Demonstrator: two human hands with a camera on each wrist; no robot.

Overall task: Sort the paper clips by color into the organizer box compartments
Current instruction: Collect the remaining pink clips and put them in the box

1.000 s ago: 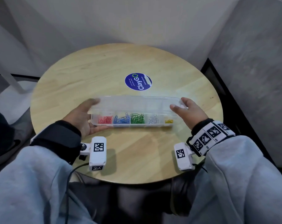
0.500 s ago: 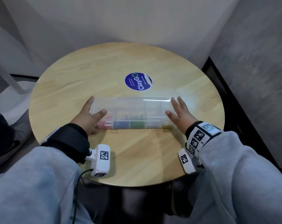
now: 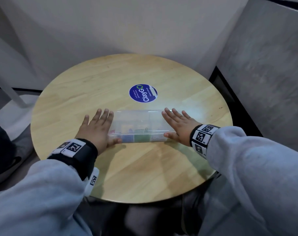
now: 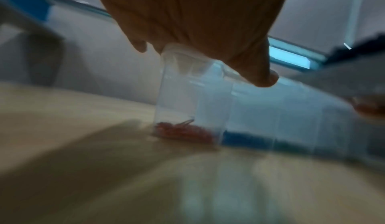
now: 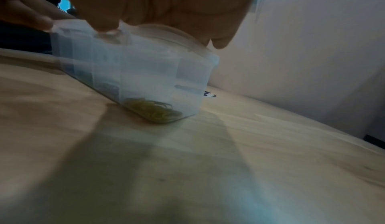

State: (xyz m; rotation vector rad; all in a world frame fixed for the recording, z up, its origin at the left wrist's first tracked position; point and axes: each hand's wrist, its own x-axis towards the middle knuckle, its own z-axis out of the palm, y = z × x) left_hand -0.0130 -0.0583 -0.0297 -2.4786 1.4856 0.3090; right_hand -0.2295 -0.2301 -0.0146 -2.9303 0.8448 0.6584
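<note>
Round and pale-wooded, the bench [image 3: 110,79] carries a clear plastic organizer box [image 3: 138,123] near its middle, long axis running left to right, just in front of a blue ClayGo sticker [image 3: 143,93]. Its lid is down, and red paper clips [image 4: 183,131], blue, green and yellow paper clips [image 5: 155,110] show dimly through separate compartments. The left hand [image 3: 97,128] and right hand [image 3: 178,126] lie flat on its two ends, fingers [image 3: 168,114] straight and spread, thumbs against the near wall.

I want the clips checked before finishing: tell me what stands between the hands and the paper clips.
The organizer box's clear lid is down over the compartments, with the left hand and right hand flat on its two ends. It covers the red clips and yellow clips.
</note>
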